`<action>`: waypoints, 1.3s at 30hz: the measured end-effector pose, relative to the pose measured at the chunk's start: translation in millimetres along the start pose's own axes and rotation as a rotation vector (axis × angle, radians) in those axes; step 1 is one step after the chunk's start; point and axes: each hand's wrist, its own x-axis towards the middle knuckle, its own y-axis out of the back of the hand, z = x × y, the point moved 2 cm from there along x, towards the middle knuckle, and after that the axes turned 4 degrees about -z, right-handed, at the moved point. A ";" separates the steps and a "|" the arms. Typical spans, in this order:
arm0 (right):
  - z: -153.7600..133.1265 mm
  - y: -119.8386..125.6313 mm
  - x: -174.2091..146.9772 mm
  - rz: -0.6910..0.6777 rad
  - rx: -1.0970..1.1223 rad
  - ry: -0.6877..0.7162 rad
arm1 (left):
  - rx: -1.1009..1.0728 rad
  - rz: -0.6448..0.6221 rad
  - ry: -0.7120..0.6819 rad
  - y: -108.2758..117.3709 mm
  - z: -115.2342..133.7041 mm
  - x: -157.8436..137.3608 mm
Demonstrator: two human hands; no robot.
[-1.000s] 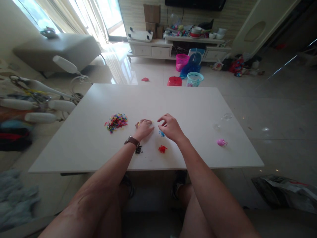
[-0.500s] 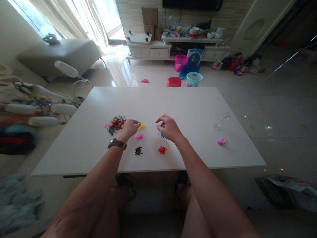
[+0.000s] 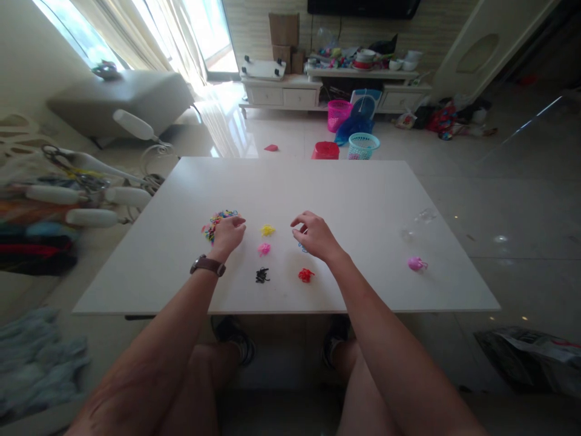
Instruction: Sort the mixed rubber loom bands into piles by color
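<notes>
My left hand point(image 3: 229, 235), with a brown-strapped watch point(image 3: 207, 264) on its wrist, hovers at the right side of a mixed pile of small colourful loops point(image 3: 212, 229) and partly hides it. Its fingers are slightly apart, with nothing visible in them. Small heaps sorted by colour lie between the hands: yellow loops point(image 3: 267, 230), pink loops point(image 3: 264, 249) and black loops point(image 3: 262, 275). My right hand point(image 3: 313, 235) is open, fingers curved and thumb apart, above blue loops point(image 3: 302, 247) that it mostly covers. Red loops point(image 3: 305, 275) lie nearer the front edge.
On the right of the white table point(image 3: 354, 188) are a pink-purple object point(image 3: 416, 264) and clear plastic pieces point(image 3: 425, 215). Beyond the far edge stand a red stool or bucket point(image 3: 325, 150) and a turquoise basket point(image 3: 363, 145). A white lamp-like frame point(image 3: 129, 195) is at left.
My left hand has moved left, from beside the yellow loops back to the mixed pile, and its fingers have parted. My right hand stays over the blue loops. The view has shifted slightly.
</notes>
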 end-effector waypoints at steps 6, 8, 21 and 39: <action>-8.6 -9.2 3.1 -0.038 -0.017 0.011 | -0.157 0.238 0.205 29.5 -45.7 -2.0; -10.9 -13.0 2.8 -0.052 -0.023 0.024 | -0.176 0.275 0.271 33.6 -60.5 -3.8; -4.3 -16.8 -7.6 -0.043 -0.082 0.048 | -0.149 0.155 0.427 25.1 -108.5 -15.0; -34.9 -29.2 -4.0 -0.018 0.009 0.107 | 0.202 0.279 0.121 4.8 -97.7 -31.5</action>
